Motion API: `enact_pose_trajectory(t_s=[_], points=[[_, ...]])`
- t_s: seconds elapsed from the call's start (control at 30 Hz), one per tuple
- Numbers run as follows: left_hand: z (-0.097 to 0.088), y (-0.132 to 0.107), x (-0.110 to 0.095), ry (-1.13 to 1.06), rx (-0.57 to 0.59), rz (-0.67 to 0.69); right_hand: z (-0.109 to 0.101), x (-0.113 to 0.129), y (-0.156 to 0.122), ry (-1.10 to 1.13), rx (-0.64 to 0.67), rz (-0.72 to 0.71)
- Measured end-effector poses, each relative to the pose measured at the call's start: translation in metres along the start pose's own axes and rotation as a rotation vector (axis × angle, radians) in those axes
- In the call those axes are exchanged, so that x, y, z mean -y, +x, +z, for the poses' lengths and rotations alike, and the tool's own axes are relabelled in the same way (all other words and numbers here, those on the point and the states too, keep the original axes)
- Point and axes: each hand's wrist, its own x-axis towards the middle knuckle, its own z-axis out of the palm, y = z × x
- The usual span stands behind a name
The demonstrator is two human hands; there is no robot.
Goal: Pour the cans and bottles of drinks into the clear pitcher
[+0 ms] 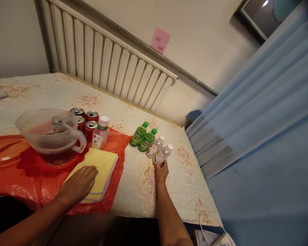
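My left hand (80,181) lies flat on a folded yellow cloth (102,171) with pale purple edging, fingers stretched out. The cloth rests on a red plastic sheet (41,189). At the right, my right hand (161,172) is closed around the base of a clear plastic bottle (163,154) with a white cap and printed label. That bottle stands at the near end of a row. Beside it are a similar clear bottle (155,147) and two green drink bottles, one nearer (147,140) and one farther (138,134).
A translucent handled plastic jug (47,136) sits on the red sheet. Several red drink cans (91,127) and another white-capped bottle (101,133) stand beside it. The floral tablecloth (133,181) reaches a white radiator (113,58) behind and a blue curtain (251,136) at the right.
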Motion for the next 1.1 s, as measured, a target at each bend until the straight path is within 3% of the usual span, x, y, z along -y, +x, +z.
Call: enact_pose_trajectory(t_s=[1.1], points=[[-0.0074,0.0003,-0.0069,0.019,-0.005,-0.009,-0.0042,0.0055,-0.0042,0.021,0.032,0.035]])
